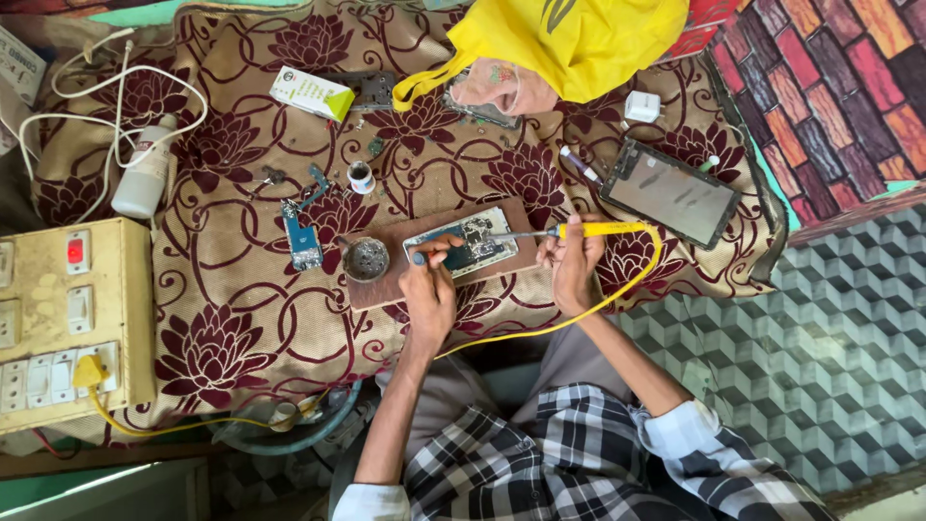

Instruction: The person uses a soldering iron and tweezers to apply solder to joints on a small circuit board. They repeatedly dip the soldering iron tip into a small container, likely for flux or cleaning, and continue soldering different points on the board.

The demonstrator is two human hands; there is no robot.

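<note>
Cloth [241, 318] over the table: woven, matt, floral. Board [386, 282] at centre: plain wood, dull. Circuit board [473, 241] on it: bare metal parts, faint shine. Soldering iron [579, 232]: yellow plastic handle, smooth; metal tip. Small tin [367, 259], left: grey metal, rough inside. Phone screen [672, 191], far right: glossy glass. Bag [579, 39], far: shiny yellow plastic.

Bright, even daylight; colours saturated. Soft, short shadows only, e.g. under the wooden board [386, 280]. Faint streaky glare on the dark tablet screen [672, 192], up and right of the board. Focus sharp around the board; slight softness and wide-angle stretch at frame corners. Lower left of the board darker.
</note>
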